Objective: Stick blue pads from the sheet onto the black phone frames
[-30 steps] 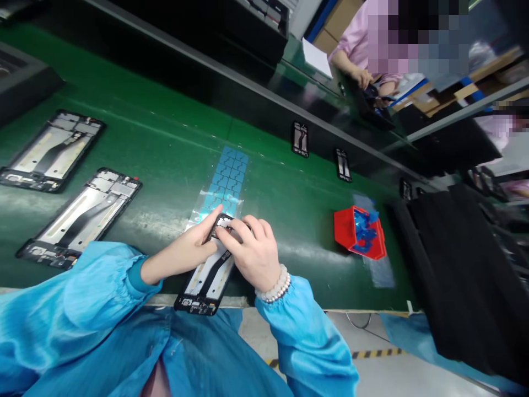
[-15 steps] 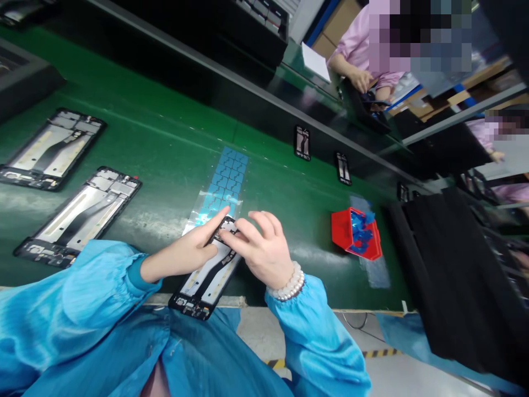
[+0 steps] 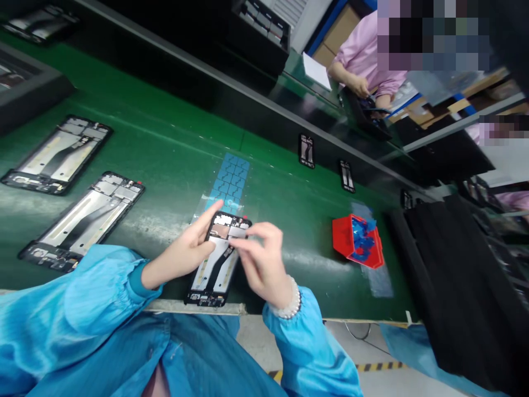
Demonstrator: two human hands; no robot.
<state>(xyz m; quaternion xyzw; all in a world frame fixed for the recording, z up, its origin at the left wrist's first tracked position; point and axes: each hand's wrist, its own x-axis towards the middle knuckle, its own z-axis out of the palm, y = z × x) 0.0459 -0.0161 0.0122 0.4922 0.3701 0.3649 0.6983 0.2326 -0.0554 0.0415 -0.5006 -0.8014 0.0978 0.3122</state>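
Opened smartphone (image 3: 217, 258) sits on the near side of the blue sticker sheet (image 3: 230, 173), its top end overlapping the sheet in view, its bottom end close to the front edge of the table (image 3: 297, 237). Your left hand (image 3: 185, 251) grasps the phone's left side, thumb over the bare interior; your right hand (image 3: 264, 262) has its fingertips gathered at the upper right, and whether they pinch anything small cannot be told. With the bottom end so near that edge, a loose left grip or a pull toward you could tip the phone off. A fingernail dragged across the interior could snag the black flex cable (image 3: 219, 264) or smudge exposed parts. Left of the sheet, your blue sleeve (image 3: 99, 270) overlaps the neighbouring handset (image 3: 93, 215) in view, so swinging that elbow could drag it out of place.
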